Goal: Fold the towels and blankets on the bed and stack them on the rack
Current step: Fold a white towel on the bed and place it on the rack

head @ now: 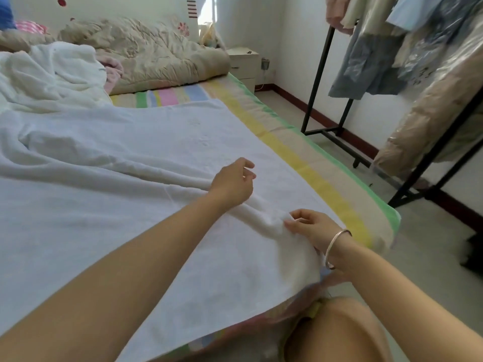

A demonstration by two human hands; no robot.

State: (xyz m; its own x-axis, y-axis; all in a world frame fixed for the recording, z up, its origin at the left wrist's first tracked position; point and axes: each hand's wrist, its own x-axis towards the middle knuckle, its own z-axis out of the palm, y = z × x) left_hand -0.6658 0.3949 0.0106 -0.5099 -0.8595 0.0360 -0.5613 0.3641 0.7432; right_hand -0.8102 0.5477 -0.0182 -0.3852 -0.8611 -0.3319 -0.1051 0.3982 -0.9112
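- towel (156, 142) is spread flat on the bed (300, 152), with one ridge bunched up
- right hand (311, 226): fingers pinching that ridge
- left hand (232, 182): fingers loosely curled, holding nothing

You are in a home bedroom, which you see from the bed (300, 152) with its striped sheet, the crumpled beige quilt (156, 58) at the bed's head end, the white nightstand (243, 64) beside that end and the black clothes rack (321, 74) with hanging garments (371, 61) right of the bed.
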